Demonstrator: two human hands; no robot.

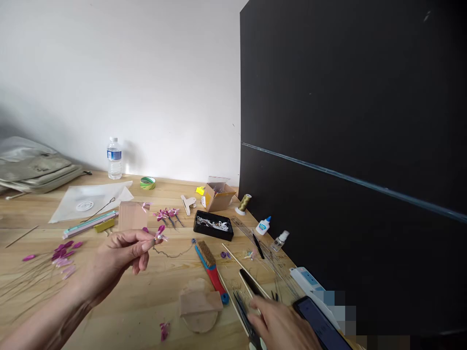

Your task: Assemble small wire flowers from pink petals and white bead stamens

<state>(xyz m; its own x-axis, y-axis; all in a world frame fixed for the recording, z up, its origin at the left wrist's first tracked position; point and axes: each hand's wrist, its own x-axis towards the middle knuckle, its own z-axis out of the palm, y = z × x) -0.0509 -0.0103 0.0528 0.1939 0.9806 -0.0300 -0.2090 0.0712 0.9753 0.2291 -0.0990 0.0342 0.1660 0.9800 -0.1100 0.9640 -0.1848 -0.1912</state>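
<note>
My left hand (126, 250) is raised over the middle of the table, with thumb and forefinger pinched on a small magenta-and-pink flower (159, 235). A thin dark strand (175, 255) curves to the right from beneath these fingers. Low at the right, my right hand (282, 323) is slightly blurred and reaches over dark-bladed scissors (242, 311). Its fingertips are beside the scissors, but I cannot tell whether they grip them. Left of my left hand lie loose magenta petals on wires (63, 253). Finished-looking pink flowers (168, 214) lie beyond it.
A black tray (213, 225) of small parts, a red-and-blue brush (211, 270) and a leather-like pad (200, 308) lie mid-table. At right are a glue bottle (263, 226), spray bottle (280, 240), power strip (310, 287) and phone (321, 323) along the black panel (350, 121).
</note>
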